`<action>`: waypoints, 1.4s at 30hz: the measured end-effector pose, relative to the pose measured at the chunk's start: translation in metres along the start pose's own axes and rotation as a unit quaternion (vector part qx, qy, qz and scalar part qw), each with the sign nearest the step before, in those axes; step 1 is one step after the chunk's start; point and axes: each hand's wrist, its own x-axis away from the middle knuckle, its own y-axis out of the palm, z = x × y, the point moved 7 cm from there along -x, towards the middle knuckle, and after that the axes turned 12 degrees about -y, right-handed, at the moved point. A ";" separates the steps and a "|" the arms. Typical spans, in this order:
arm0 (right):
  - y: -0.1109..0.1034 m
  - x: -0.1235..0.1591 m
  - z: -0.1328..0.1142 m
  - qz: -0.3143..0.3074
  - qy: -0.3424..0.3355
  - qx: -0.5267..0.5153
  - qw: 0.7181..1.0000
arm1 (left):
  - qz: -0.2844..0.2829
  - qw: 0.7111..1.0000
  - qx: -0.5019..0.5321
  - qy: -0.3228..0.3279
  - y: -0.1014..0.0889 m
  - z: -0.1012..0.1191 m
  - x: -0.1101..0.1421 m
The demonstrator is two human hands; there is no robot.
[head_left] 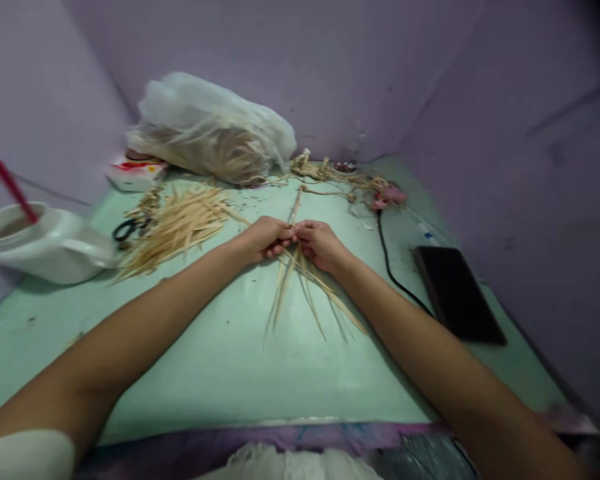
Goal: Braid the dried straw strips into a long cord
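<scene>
Both hands meet at the middle of the table over a bunch of thin, pale straw strips. My left hand is closed, its fingertips pinching the strips. Close against it, my right hand pinches the same strips with thumb and fingers. The loose ends fan out toward me below the hands. From the far side of the grip a narrow braided length runs away from me to a knotted cord. The exact crossing of the strips is hidden by my fingers.
A pile of cut straw strips lies left, with black-handled scissors beside it. Farther left stands a white pitcher holding a red stick. A stuffed plastic bag sits at the back. A dark phone and black cable lie right.
</scene>
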 end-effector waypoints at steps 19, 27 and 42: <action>0.001 -0.010 0.000 -0.025 -0.052 0.060 0.997 | 0.186 0.951 -0.249 -0.006 -0.017 0.023 0.021; -0.001 -0.007 -0.005 -0.010 -0.056 0.072 0.996 | 0.021 0.920 -0.370 0.131 0.072 0.033 0.092; 0.001 -0.006 -0.006 -0.024 -0.039 0.046 0.998 | -0.260 0.770 -0.489 0.318 0.141 0.004 0.143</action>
